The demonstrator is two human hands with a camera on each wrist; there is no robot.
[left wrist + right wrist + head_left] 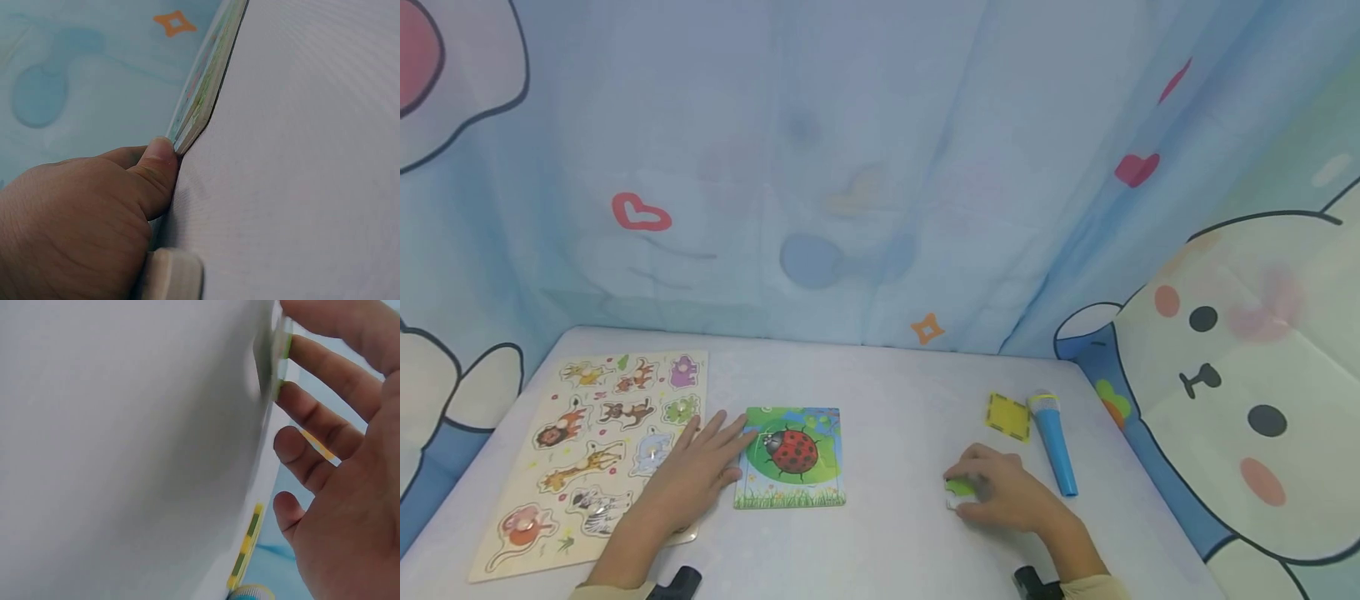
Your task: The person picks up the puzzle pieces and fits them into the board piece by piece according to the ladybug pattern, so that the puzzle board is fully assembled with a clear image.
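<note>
A square ladybug picture board lies flat near the middle of the table. My left hand rests at its left side, fingers spread and fingertips on that edge; in the left wrist view the thumb is against the board's corner. To the right, my right hand pinches a small flat green-and-white puzzle piece between thumb and fingers, low over the table. The right wrist view catches this piece edge-on, raised off the cloth at one side, with the other fingers loosely bent.
An animal puzzle board covers the table's left side, partly under my left forearm. Beyond my right hand lie a yellow square tile and a blue toy microphone. A printed curtain hangs behind the table.
</note>
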